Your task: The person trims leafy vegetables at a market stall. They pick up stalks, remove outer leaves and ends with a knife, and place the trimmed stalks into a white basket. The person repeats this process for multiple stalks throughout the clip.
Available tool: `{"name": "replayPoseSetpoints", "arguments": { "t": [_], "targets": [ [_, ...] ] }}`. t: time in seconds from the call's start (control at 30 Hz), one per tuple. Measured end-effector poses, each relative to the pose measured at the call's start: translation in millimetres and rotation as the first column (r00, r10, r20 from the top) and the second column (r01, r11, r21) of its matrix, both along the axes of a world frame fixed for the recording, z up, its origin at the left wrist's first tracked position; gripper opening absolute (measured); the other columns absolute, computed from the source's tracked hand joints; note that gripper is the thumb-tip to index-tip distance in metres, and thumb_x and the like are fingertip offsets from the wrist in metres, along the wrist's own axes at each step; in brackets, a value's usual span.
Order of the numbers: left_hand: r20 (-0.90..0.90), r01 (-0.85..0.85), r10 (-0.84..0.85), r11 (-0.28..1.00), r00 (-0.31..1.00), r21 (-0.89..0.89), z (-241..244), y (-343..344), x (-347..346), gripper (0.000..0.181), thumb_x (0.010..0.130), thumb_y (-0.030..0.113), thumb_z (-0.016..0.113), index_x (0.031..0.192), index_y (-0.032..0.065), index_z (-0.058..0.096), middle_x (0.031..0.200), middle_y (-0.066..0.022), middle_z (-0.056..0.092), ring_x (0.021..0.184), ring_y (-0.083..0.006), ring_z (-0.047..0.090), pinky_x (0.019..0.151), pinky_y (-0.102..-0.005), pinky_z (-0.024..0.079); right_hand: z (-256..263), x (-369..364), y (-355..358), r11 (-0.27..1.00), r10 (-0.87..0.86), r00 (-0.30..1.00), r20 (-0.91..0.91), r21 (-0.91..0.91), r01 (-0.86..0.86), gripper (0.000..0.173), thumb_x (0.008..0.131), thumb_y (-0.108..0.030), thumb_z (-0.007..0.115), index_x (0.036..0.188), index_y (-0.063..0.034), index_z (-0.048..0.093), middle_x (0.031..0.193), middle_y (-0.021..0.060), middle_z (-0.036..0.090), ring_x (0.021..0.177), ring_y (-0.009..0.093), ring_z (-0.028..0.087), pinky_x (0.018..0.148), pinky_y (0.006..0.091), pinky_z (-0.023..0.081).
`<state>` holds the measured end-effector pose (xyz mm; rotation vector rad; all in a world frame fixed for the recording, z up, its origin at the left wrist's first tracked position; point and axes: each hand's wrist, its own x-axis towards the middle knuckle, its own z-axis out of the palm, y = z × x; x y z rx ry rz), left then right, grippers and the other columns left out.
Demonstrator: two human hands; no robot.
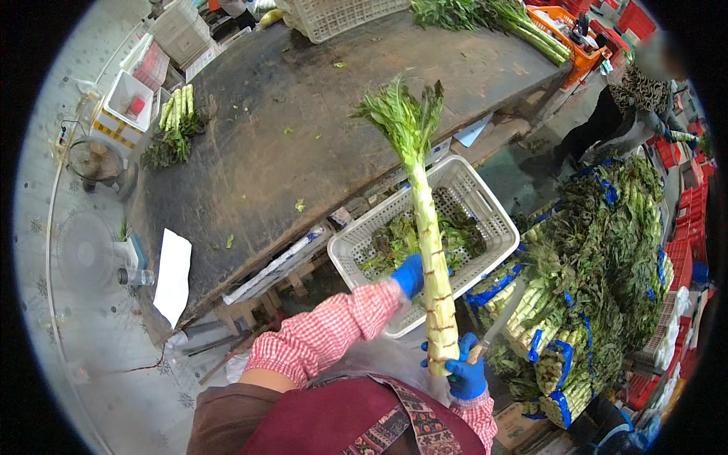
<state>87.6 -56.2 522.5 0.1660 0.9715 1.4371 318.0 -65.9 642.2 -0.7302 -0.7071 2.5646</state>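
A thick stem of celtuce (stem lettuce) (435,256) with leaves at its top end stands out over a white plastic crate (339,250). My right hand (466,367), in a blue glove, grips the stem's cut base and also holds a knife (503,318) by its light handle, blade pointing up and away. Behind the middle of the stem is my left hand (410,276), also blue-gloved; its fingers are partly hidden, so its hold is unclear. Loose leaves (392,242) lie in the crate.
Bundles of celtuce tied with blue bands (569,284) are heaped at the right. A dark worktable (256,148) carries celtuce stems (177,114), a white sheet (172,276) and more greens (455,12). Another person (631,108) stands at the upper right. A fan (95,161) is at the left.
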Motion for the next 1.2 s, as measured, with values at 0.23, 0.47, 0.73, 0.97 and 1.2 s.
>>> {"name": "replayPoseSetpoints", "arguments": {
  "t": [0.23,0.47,0.73,0.97,1.2],
  "targets": [
    [0.145,0.048,-0.058,0.996,0.988,0.071,97.4,-0.1,-17.4,0.056,0.093,0.047,0.052,0.128,0.0033,0.048,0.101,-0.0126,0.063,0.086,-0.0244,0.064,0.079,-0.0380,0.054,-13.5,-1.6,17.0,0.911,0.179,0.915,0.361,0.290,-0.293,0.036,0.074,-0.006,0.076,0.103,0.0002,0.056,0.102,0.0098,0.061,0.094,0.019,0.059,0.081,0.0339,0.050],
    [-0.335,-0.049,-0.005,0.987,0.942,-0.154,101.1,-27.9,-4.5,0.036,0.090,0.036,0.063,0.104,0.0043,0.054,0.075,-0.0060,0.057,0.062,-0.0146,0.057,0.055,-0.0289,0.050,43.7,-131.4,124.6,0.783,-0.483,0.840,0.246,0.551,0.289,0.027,0.081,-0.007,0.071,0.105,0.0005,0.062,0.090,0.0050,0.063,0.083,0.015,0.061,0.076,0.0273,0.051],
    [-0.307,-0.004,-0.038,0.991,0.951,-0.134,112.3,-39.4,5.8,0.038,0.092,0.040,0.058,0.103,0.0042,0.055,0.071,-0.0063,0.057,0.057,-0.0155,0.056,0.052,-0.0283,0.048,44.5,-188.4,131.3,0.566,-0.643,0.766,0.005,0.677,0.470,0.021,0.081,-0.001,0.071,0.080,-0.0091,0.052,0.071,-0.0042,0.051,0.065,0.006,0.047,0.059,0.0226,0.039],
    [0.256,0.083,-0.048,0.988,0.966,-0.128,96.2,-50.5,-14.8,0.064,0.091,0.067,0.033,0.109,0.0109,0.058,0.070,-0.0061,0.060,0.051,-0.0185,0.055,0.046,-0.0297,0.047,35.9,-164.2,52.5,0.380,-0.546,0.837,-0.041,0.878,0.291,0.022,0.081,0.008,0.066,0.096,-0.0031,0.054,0.087,0.0012,0.058,0.070,0.009,0.053,0.059,0.0235,0.044],
    [0.523,0.125,-0.152,0.988,0.839,0.088,107.8,-64.2,-46.2,0.066,0.091,0.066,0.035,0.089,0.0052,0.060,0.059,-0.0096,0.059,0.037,-0.0210,0.052,0.032,-0.0329,0.041,4.2,-134.5,69.8,0.700,-0.416,0.825,0.382,0.714,0.023,0.022,0.080,-0.003,0.073,0.094,-0.0042,0.055,0.078,-0.0021,0.053,0.071,0.006,0.050,0.063,0.0220,0.042]
  ]
}}
